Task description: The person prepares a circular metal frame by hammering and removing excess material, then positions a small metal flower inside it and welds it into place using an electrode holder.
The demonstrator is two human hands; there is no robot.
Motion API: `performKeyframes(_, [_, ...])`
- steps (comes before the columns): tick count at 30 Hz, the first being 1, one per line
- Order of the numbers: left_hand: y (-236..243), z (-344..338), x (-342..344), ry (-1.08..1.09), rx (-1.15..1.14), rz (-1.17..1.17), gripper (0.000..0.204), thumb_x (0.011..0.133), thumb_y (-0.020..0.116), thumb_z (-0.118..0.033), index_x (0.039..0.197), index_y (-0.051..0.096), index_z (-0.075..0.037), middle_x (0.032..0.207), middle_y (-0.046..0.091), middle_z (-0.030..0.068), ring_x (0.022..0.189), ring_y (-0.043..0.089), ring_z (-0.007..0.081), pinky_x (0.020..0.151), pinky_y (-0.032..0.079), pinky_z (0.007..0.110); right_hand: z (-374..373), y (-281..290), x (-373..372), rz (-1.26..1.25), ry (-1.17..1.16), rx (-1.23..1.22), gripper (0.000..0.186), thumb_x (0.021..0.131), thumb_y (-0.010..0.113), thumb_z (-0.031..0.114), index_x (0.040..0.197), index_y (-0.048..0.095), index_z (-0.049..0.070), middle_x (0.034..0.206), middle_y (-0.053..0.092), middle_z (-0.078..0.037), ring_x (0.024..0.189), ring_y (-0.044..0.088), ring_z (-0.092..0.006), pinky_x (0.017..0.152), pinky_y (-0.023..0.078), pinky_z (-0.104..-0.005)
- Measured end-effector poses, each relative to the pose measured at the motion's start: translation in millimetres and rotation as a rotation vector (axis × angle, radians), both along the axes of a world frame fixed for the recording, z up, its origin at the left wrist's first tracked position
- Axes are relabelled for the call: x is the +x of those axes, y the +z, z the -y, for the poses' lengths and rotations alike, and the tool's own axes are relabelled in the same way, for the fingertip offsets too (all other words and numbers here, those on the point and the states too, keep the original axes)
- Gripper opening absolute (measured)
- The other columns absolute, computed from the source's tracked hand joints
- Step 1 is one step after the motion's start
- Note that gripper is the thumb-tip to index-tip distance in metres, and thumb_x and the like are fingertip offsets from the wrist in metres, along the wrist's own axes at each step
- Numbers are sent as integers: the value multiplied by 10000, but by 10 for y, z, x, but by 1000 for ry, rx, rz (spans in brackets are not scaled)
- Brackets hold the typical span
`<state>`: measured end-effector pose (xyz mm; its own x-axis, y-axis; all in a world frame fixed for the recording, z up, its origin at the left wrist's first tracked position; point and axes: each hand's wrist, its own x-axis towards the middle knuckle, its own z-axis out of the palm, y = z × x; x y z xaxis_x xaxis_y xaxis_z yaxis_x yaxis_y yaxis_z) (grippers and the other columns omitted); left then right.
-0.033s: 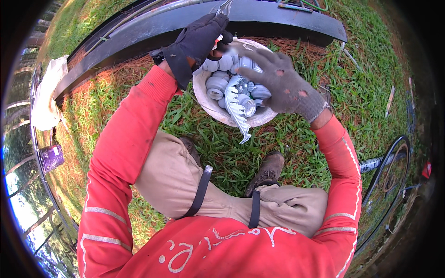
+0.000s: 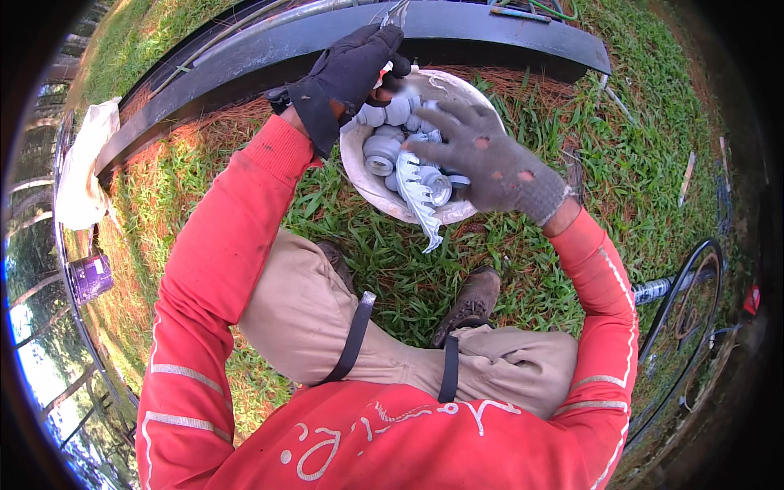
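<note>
A whitish bucket (image 2: 394, 206) stands on the grass ahead of me, full of grey-blue turned ornaments (image 2: 381, 153). A silvery leaf-shaped piece with a jagged edge (image 2: 419, 200) leans over its near rim. My right hand (image 2: 498, 159), in a worn grey glove with holes, is over the bucket's right side, fingers stretched and spread above the ornaments. My left hand (image 2: 359, 65), in a black glove, is curled at the bucket's far left rim. Something small, white and red shows between its fingers, too hidden to name. Thin metal prongs (image 2: 398, 11) stick up just beyond it.
A long dark metal beam (image 2: 474, 24) lies across the grass behind the bucket. A white sack (image 2: 84, 167) and a purple container (image 2: 90, 279) are at far left. To the right are a black hoop (image 2: 706, 253) and a clear-wrapped tube (image 2: 651, 291). My boots (image 2: 478, 298) are close to the bucket.
My right hand has shifted slightly toward me and to the left over the bucket, covering more of the leaf-shaped piece. My left hand has not visibly moved.
</note>
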<state>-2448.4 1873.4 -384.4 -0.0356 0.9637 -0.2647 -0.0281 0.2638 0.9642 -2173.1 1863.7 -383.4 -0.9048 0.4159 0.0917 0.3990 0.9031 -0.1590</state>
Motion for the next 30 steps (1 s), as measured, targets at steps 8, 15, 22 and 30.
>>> performKeyframes(8, [94, 24, -8, 3, 4, -57, 472, 1134, 635, -441, 1471, 636, -111, 1117, 759, 75, 913, 724, 143, 716, 621, 284, -32, -200, -209, -293, 254, -102, 455, 741, 778, 7, 1164, 791, 174, 1387, 711, -61, 1400, 600, -319, 1143, 492, -535])
performKeyframes(15, [103, 27, -33, 12, -4, 117, 419, 1113, 681, -346, 1451, 648, -100, 1137, 755, 92, 965, 750, 196, 792, 646, 346, -512, -42, -22, -911, -508, -672, 295, 1074, 756, 267, 1183, 805, -3, 1005, 840, -79, 919, 745, -83, 786, 597, -303])
performKeyframes(22, [49, -10, -76, -113, 166, 51, 376, 1093, 690, -292, 1376, 695, -45, 1059, 741, 81, 968, 779, 232, 821, 657, 371, -523, 200, 109, -891, -571, -601, 333, 1054, 784, 299, 1175, 806, -10, 984, 826, -59, 886, 738, -89, 751, 579, -299])
performKeyframes(30, [444, 186, 230, -101, -134, 173, 458, 1069, 749, -248, 1454, 663, -15, 1088, 695, 66, 1003, 750, 231, 870, 649, 376, -405, 265, 0, -922, -494, -996, 315, 1030, 811, 260, 1202, 772, 0, 1008, 802, -73, 854, 756, -119, 690, 623, -287])
